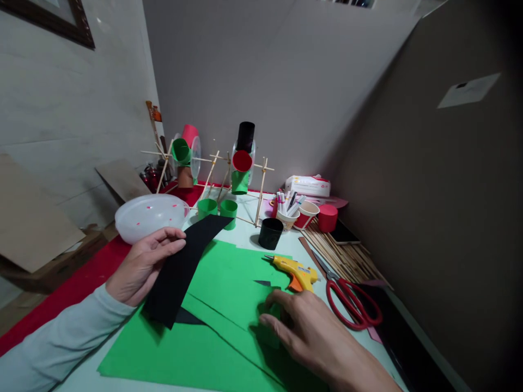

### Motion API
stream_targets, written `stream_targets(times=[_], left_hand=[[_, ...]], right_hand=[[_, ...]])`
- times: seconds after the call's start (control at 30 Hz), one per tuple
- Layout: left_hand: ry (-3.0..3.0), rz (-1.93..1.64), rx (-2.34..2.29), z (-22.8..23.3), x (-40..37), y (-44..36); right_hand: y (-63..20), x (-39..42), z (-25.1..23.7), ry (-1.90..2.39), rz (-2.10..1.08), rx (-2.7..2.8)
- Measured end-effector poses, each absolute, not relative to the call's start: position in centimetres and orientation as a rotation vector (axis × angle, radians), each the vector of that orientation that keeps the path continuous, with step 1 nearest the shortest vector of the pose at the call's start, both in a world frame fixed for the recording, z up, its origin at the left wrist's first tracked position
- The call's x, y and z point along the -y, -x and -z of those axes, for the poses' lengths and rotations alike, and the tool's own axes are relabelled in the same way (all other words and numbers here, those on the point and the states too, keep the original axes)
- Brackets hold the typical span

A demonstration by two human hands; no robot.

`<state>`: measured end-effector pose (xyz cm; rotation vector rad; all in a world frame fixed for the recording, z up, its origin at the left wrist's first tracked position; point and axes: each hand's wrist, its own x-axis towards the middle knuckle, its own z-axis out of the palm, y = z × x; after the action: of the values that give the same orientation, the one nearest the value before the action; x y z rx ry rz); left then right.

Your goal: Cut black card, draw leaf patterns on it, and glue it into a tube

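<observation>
A pale table against the wall carries the work, with a large sheet of green paper spread over its near part, already cut into long pieces along visible slits. Behind it stands a stick frame hung with green, red and black paper cylinders, so several rolled pieces look finished, while two short green rings and a black cup sit loose beside it. A clear plastic dome lies at the left. The left hand holds a long black paper strip, its grip closed on the strip's edge between thumb and fingers, the strip raised over the green sheet and still flat, not rolled. The right hand presses down on a small green piece, fingers curled on it. Red scissors and a yellow glue gun lie just beyond that hand, untouched.
</observation>
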<state>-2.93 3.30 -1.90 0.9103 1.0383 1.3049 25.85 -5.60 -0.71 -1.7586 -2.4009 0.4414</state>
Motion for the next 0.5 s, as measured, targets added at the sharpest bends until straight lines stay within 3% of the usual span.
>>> stream_targets(times=[0.17,0.37,0.5], left_hand=[[-0.933,-1.276,-0.987,1.3,-2.3,1.6],[-0.845,-1.022,-0.839,0.8,1.6,-2.4],[-0.934,-0.929,-0.915,1.5,3.0,-4.4]], right_hand=[[-26.1,5.1,0.4,1.662,-0.568,2.249],[-25.4,4.4,0.3,1.225,-1.234,1.577],[-24.7,4.3,0.7,1.012,-1.358,1.416]])
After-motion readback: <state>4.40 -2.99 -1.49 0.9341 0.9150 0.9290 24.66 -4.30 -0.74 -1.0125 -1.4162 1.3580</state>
